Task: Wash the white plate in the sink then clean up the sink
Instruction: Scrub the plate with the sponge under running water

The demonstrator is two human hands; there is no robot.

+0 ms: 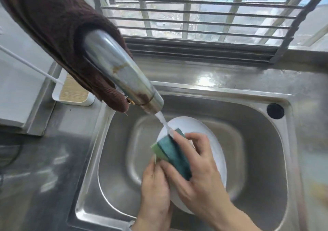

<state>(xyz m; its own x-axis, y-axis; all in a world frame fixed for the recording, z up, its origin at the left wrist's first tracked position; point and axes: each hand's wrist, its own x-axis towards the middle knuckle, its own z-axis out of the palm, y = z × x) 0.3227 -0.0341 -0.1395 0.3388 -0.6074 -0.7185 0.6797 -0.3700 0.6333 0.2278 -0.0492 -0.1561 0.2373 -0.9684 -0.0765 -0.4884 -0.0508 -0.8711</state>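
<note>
Right hand (pixel 198 170) fingers clamp sponge (pixel 173 153); left hand (pixel 154 181) grips plate (pixel 209 142) edge.

I see both forearms coming in from the bottom edge, bare to the wrist, angled up toward each other; my right hand (pixel 197 167) lies palm down, fingers curled over a sponge (pixel 173 155), thumb pressed along its near side; my left hand (pixel 155 183) sits just beside and below it, fingers curled on the plate (pixel 215 151) rim, thumb tip touching the sponge's lower edge.
</note>
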